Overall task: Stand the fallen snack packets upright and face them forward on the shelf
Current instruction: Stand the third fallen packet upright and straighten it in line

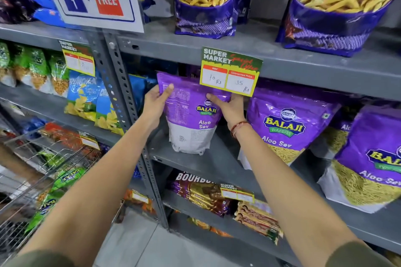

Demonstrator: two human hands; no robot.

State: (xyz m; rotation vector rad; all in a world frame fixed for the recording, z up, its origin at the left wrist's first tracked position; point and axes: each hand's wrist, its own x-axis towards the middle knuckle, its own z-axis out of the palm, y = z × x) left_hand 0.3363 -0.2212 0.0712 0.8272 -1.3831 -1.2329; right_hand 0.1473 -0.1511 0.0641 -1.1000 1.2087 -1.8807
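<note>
I'm at the grey shelf (217,165), middle level, where two purple packets (286,128) already stand facing out on the right, so this gap at the left end looks like the open slot. The packet (191,115) I'm holding is upright, its base touching or just above the shelf, but turned so its printed back shows. My left hand (155,104) grips its upper left edge, thumb across the front. My right hand (230,108) pinches the right edge under the price tag (231,71), ready, I'd say, to twist it forward.
</note>
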